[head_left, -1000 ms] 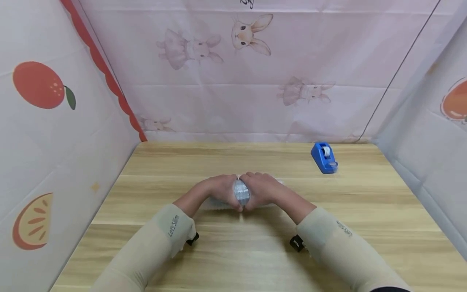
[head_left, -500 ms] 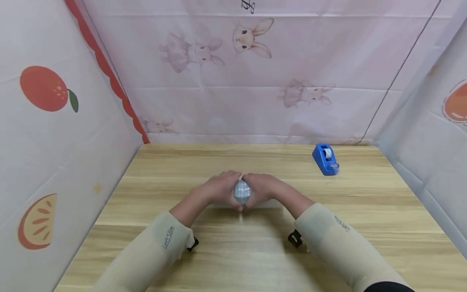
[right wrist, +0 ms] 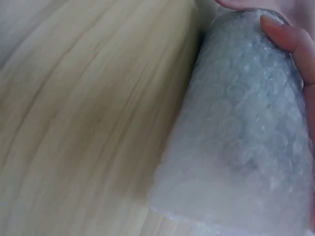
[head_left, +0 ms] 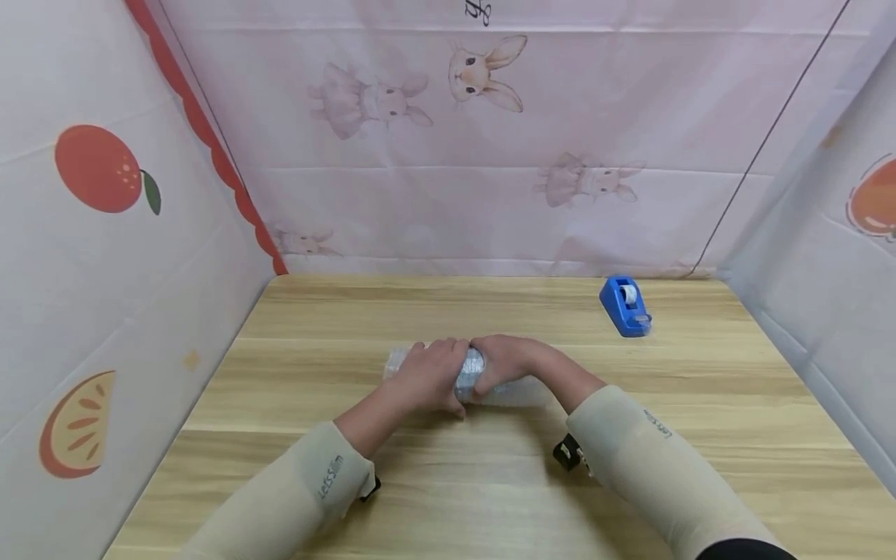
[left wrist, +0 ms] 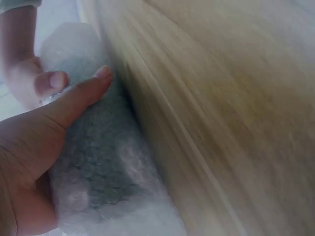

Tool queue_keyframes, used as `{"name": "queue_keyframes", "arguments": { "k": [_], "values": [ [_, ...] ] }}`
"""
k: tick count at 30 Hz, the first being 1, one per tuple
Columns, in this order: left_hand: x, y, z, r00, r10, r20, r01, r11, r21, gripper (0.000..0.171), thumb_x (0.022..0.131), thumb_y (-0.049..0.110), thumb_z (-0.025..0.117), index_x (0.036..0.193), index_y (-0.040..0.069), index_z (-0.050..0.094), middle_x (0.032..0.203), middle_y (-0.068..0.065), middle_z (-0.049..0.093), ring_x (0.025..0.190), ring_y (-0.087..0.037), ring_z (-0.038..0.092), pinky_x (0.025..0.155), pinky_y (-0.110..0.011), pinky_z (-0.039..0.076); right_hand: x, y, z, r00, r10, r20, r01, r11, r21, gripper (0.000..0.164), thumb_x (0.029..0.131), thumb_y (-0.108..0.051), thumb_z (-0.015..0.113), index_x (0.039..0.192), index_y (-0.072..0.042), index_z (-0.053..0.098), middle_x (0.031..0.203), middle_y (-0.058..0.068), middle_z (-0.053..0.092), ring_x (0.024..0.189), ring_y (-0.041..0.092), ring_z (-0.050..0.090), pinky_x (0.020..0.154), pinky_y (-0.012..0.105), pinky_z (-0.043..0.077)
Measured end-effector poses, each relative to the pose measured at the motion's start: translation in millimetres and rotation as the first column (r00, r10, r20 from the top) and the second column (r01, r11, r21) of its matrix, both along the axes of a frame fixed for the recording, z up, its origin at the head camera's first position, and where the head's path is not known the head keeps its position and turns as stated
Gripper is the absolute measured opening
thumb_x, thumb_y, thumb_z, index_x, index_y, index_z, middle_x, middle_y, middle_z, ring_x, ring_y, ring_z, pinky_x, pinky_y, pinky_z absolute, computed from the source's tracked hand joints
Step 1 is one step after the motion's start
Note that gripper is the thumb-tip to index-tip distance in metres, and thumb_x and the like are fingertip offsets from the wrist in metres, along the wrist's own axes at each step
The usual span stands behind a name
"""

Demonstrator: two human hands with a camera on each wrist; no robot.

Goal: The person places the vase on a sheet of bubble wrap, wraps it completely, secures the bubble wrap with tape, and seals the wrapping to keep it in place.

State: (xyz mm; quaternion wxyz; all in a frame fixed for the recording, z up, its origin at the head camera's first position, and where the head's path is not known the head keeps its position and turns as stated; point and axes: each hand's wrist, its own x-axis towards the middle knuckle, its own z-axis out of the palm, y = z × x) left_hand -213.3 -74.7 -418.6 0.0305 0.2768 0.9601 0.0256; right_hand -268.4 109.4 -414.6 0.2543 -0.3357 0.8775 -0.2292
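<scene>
A bubble-wrapped roll [head_left: 470,373] lies crosswise at mid-table, with something dark showing through the wrap in the left wrist view. My left hand [head_left: 428,379] grips it left of its middle, the thumb [left wrist: 86,96] laid along the near side. Close beside it, my right hand [head_left: 509,362] holds the roll from above, its thumb [right wrist: 285,37] pressing the bubble wrap [right wrist: 236,123]. Both ends of the roll stick out past the hands as whitish loose wrap. The fingers on the far side are mostly hidden.
A blue tape dispenser [head_left: 625,306] with a roll of clear tape stands at the back right of the wooden table [head_left: 476,498]. Printed cloth walls [head_left: 434,202] border the table at the back and on both sides.
My left hand has shifted slightly left and nearer along the roll, and its hold has turned. More of the roll's left end now shows. The right hand has barely moved.
</scene>
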Motion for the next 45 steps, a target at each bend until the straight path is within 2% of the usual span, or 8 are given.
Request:
{"name": "queue_keyframes", "arguments": {
  "k": [6,13,22,25,29,33,37,45],
  "values": [
    [-8.7,-0.5,-3.5,1.0,0.011,-0.007,-0.011,1.0,0.022,0.087,0.057,0.055,0.09,0.12,0.01,0.05,0.105,-0.002,0.06,0.092,-0.019,0.057,0.074,-0.042,0.047,1.9,8.4,3.0,0.999,-0.03,-0.025,0.03,1.0,0.001,0.077,0.066,-0.045,0.086,0.129,-0.016,0.052,0.102,-0.003,0.062,0.089,0.014,0.06,0.077,0.033,0.051],
    [-18.9,-1.5,-1.1,0.997,-0.006,0.083,0.001,0.997,0.071,0.078,0.057,0.049,0.091,0.113,0.012,0.051,0.099,0.001,0.057,0.088,-0.016,0.056,0.072,-0.04,0.048,4.5,16.2,-4.2,0.986,0.022,-0.163,-0.016,0.999,0.04,0.086,0.056,-0.034,0.095,0.128,-0.022,0.05,0.107,-0.011,0.061,0.096,0.008,0.058,0.085,0.031,0.049],
    [-28.6,-1.0,2.1,0.982,0.001,0.191,-0.02,0.995,0.099,0.077,0.059,0.047,0.091,0.116,0.014,0.05,0.1,0.003,0.057,0.086,-0.014,0.056,0.073,-0.037,0.049,11.6,24.0,-5.7,0.953,-0.016,-0.301,0.06,0.989,0.138,0.109,0.06,-0.049,0.091,0.149,-0.02,0.036,0.123,0.002,0.057,0.104,0.017,0.056,0.084,0.04,0.05],
    [-29.9,-0.1,3.6,0.976,0.02,0.216,-0.038,0.996,0.081,0.078,0.06,0.047,0.091,0.117,0.014,0.05,0.101,0.002,0.057,0.087,-0.015,0.056,0.074,-0.038,0.049,16.5,25.9,-3.9,0.929,-0.007,-0.371,0.082,0.979,0.185,0.118,0.058,-0.059,0.088,0.153,-0.02,0.03,0.13,0.006,0.055,0.113,0.024,0.054,0.09,0.048,0.047],
    [-30.8,1.0,6.7,0.964,0.052,0.259,-0.068,0.996,0.054,0.082,0.062,0.048,0.09,0.123,0.013,0.049,0.106,0.002,0.058,0.09,-0.015,0.057,0.077,-0.039,0.05,25.6,23.1,-3.4,0.87,0.038,-0.492,0.094,0.966,0.242,0.131,0.053,-0.072,0.083,0.158,-0.022,0.021,0.139,0.007,0.051,0.123,0.032,0.05,0.101,0.058,0.038],
    [-32.3,0.9,8.7,0.957,0.069,0.282,-0.083,0.996,0.037,0.086,0.063,0.048,0.09,0.128,0.012,0.047,0.109,0.002,0.059,0.093,-0.015,0.058,0.08,-0.039,0.05,31.4,17.5,-6.5,0.826,0.052,-0.561,0.116,0.959,0.259,0.132,0.055,-0.07,0.083,0.158,-0.02,0.017,0.137,0.01,0.054,0.121,0.034,0.053,0.103,0.062,0.035],
    [-34.3,0.0,7.5,0.956,0.057,0.289,-0.077,0.996,0.056,0.08,0.061,0.047,0.09,0.121,0.014,0.049,0.105,0.003,0.059,0.09,-0.014,0.057,0.078,-0.036,0.05,26.9,19.3,-11.3,0.843,0.012,-0.538,0.14,0.96,0.241,0.122,0.062,-0.054,0.087,0.157,-0.017,0.02,0.133,0.012,0.057,0.118,0.032,0.057,0.102,0.061,0.038],
    [-35.6,-0.9,5.7,0.955,0.031,0.294,-0.064,0.993,0.104,0.073,0.06,0.042,0.091,0.113,0.014,0.051,0.099,0.004,0.058,0.086,-0.014,0.057,0.075,-0.035,0.049,17.9,23.6,-17.9,0.887,-0.044,-0.459,0.112,0.986,0.121,0.089,0.067,-0.034,0.087,0.141,-0.011,0.042,0.115,0.007,0.061,0.097,0.022,0.062,0.083,0.042,0.053]
  ]
}}
